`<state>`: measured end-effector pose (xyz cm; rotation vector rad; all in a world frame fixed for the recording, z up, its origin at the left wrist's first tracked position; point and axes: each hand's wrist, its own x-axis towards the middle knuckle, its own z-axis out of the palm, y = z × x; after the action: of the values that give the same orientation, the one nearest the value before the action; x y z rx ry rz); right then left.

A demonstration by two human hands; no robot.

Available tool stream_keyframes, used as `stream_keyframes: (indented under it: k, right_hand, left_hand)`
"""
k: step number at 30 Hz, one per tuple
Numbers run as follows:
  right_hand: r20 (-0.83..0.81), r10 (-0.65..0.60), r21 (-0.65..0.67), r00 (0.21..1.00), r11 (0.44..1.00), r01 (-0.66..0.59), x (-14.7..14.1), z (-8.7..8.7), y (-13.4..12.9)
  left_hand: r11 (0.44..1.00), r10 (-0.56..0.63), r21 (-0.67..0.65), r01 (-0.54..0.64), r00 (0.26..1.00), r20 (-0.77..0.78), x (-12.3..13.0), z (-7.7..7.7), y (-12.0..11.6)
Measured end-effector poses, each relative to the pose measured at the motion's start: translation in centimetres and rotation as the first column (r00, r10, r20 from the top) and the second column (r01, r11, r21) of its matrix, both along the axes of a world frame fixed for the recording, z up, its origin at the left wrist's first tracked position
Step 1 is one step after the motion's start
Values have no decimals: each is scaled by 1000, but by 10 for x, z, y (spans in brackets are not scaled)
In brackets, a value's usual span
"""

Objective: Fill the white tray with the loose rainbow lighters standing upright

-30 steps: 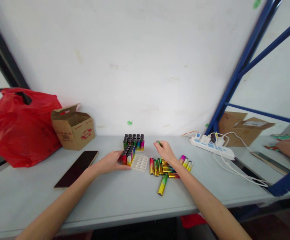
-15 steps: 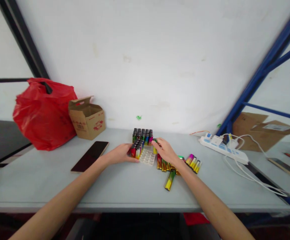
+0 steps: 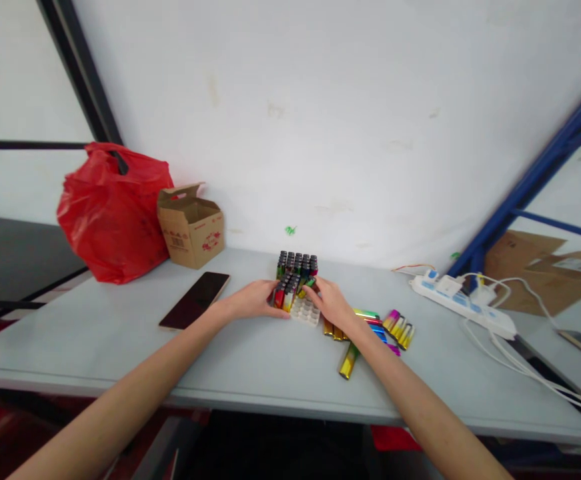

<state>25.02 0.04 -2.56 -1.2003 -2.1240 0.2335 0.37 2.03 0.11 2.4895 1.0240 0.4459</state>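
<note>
Several colourful lighters [image 3: 297,263] with black tops stand upright in rows at the back of a white holed tray [image 3: 305,311]. My left hand [image 3: 259,299] curls round the left side of the front group of standing lighters [image 3: 286,295], its thumb low at their front. Between the fingers of my right hand [image 3: 331,301] is a green and yellow lighter [image 3: 307,287], tilted over the tray's holes. Beside my right forearm lies a pile of loose shiny lighters [image 3: 376,323], partly hidden by the arm. One green and yellow loose lighter [image 3: 349,362] lies nearer the table's front.
A dark phone [image 3: 195,300] lies left of my left hand. Behind it stand an open cardboard box [image 3: 193,230] and a red plastic bag [image 3: 115,213]. On the right are a white power strip [image 3: 463,305] with cables and a flattened brown carton [image 3: 535,267].
The view has shifted, so everything sits slightly further right. My right hand has brought its lighter left over the tray and tilted it. My left hand stays at the standing lighters.
</note>
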Motion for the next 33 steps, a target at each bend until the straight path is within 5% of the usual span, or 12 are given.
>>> stream_keyframes:
  k: [10, 16, 22, 25, 29, 33]
  right_hand:
    - [138, -26, 0, 990, 1000, 27, -6, -7, 2]
    - [42, 8, -10, 999, 1000, -7, 31, 21, -14]
    - [76, -28, -147, 997, 988, 39, 100, 39, -23]
    - [104, -37, -386, 994, 919, 75, 127, 40, -26]
    - [121, -41, -587, 992, 803, 105, 143, 36, -29]
    - [157, -45, -552, 987, 825, 125, 139, 32, -25]
  left_hand:
    - [1000, 20, 23, -19, 999, -36, 0, -1, 1]
    - [999, -23, -29, 23, 1000, -6, 0, 4, -1]
    - [999, 13, -35, -14, 999, -33, -1, 1, 0]
    - [1000, 18, -25, -19, 998, -53, -1, 0, 1]
    - [999, 25, -29, -26, 998, -58, -1, 0, 1]
    - [999, 32, -30, -35, 996, -78, -1, 0, 3]
